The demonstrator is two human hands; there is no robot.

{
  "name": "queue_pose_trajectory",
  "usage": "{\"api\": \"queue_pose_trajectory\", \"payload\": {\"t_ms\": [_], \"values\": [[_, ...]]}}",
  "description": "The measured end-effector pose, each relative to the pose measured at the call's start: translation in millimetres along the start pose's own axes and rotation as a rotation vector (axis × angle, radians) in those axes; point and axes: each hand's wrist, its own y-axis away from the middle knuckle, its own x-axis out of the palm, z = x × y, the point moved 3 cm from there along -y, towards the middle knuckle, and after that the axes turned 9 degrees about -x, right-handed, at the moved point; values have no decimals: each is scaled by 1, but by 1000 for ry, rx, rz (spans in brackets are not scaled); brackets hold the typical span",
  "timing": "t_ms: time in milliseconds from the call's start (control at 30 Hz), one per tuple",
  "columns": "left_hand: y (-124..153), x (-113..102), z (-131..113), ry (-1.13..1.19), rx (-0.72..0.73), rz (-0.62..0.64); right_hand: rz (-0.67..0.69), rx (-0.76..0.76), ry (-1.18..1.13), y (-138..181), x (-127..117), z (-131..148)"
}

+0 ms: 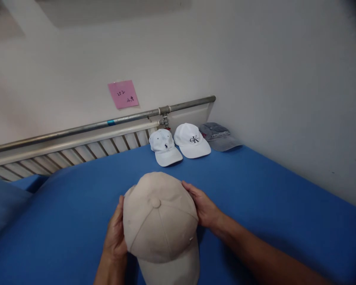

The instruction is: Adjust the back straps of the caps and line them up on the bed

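A beige baseball cap (161, 225) is held just above the blue bed surface (269, 198), its brim pointing toward me. My left hand (116, 233) grips the cap's left side, fingers curled under the edge. My right hand (203, 208) grips the right side, thumb on the crown. Further back, three caps sit in a row by the wall: a white cap with a small dark logo (164, 147), a white cap with black letters (191, 140) and a grey cap (219, 136).
A metal rail (106, 123) and a slatted white bed frame (77, 150) run along the back-left edge. A pink note (123, 94) is stuck on the wall. White walls close the corner at back and right. A blue pillow (2, 202) lies at left.
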Motion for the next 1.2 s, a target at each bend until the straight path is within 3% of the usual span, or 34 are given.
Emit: {"api": "queue_pose_trajectory", "payload": {"t_ms": [133, 267, 500, 700, 833, 967, 1100, 1200], "values": [[9, 3, 5, -42, -66, 114, 26, 20, 61, 5, 3, -5], [15, -3, 2, -92, 112, 195, 64, 44, 90, 6, 4, -10], [18, -23, 5, -107, 195, 111, 93, 76, 108, 10, 14, -14], [17, -11, 5, -80, 109, 93, 24, 101, 94, 7, 10, -19], [6, 2, 5, -17, -13, -22, -8, 50, 80, 0, 3, -15], [-5, 1, 6, 13, -95, -178, -19, 45, 66, -6, -6, -10], [-11, -6, 8, -2, -85, -341, -86, 48, 49, -13, -18, -6], [-13, -6, 7, -13, -22, -383, -158, 22, 18, -18, -26, -4]]}}
